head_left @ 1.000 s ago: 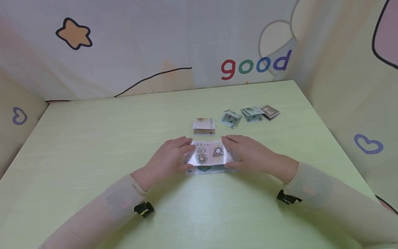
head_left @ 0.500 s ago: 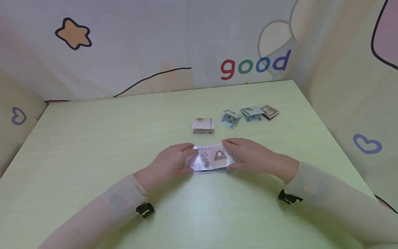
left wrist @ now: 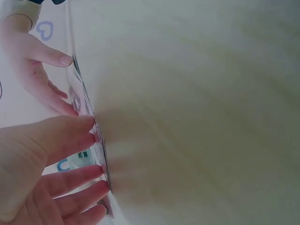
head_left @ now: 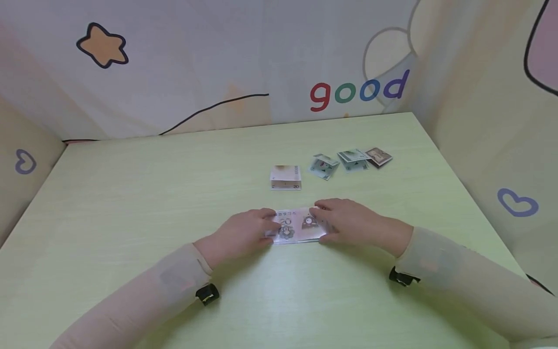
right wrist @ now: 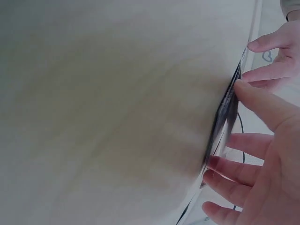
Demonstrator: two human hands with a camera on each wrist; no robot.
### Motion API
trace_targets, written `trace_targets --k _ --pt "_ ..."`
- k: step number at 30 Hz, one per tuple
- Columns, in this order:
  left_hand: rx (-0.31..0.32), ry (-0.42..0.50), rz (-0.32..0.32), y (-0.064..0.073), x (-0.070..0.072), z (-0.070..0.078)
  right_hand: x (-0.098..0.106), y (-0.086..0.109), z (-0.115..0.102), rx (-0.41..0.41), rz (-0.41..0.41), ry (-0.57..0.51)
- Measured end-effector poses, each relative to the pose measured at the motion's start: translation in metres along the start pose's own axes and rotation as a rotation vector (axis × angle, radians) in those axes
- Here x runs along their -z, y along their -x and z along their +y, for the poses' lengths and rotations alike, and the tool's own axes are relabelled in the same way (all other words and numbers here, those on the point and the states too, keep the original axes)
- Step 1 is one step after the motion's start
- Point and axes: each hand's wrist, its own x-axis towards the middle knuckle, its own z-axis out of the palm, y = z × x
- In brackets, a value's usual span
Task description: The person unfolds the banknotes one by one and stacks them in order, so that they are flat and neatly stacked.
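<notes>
A pink play banknote (head_left: 297, 227) marked 20 lies over other notes on the table, which it now almost wholly covers. My left hand (head_left: 241, 231) grips the left end of these notes, thumb at the near edge and fingers on the top. At the right end my right hand (head_left: 359, 225) holds them in much the same way. From the left wrist, the stacked note edges (left wrist: 102, 147) show as a thin, slightly bowed line touched by thumb and fingertips. The right wrist view also shows layered edges (right wrist: 222, 112), with the thumb against them.
Beyond the hands stands a folded pink note (head_left: 285, 173) marked 20. To its right lie a folded green note (head_left: 323, 166), another green note (head_left: 354, 157) and a brown folded note (head_left: 379, 157). Printed cloth (head_left: 196, 63) hangs behind the pale green table (head_left: 131, 208).
The pink top note has come down and toward the near side, covering the 50 note that showed beneath it. Both hands have moved slightly nearer, the left also a little to the right.
</notes>
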Motion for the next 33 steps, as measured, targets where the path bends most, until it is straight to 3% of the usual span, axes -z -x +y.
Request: trace_targets --k 6,13,20,28,33 --pt "0.033 -0.057 -0.105 0.001 0.003 0.007 -0.005 0.0 -0.001 0.023 -0.04 0.071" --pt "0.021 -0.045 -0.118 -0.001 0.0 0.017 -0.007 0.003 -0.005 0.065 -0.082 0.111" --pt "0.051 -0.036 -0.217 0.001 -0.003 0.031 -0.006 0.003 -0.009 0.05 -0.107 0.086" --pt "0.059 -0.06 -0.241 0.001 -0.001 0.036 -0.007 -0.004 -0.012 0.126 -0.05 0.062" --pt "0.054 -0.065 -0.244 0.004 -0.003 0.037 -0.005 -0.011 -0.017 0.147 -0.063 0.083"
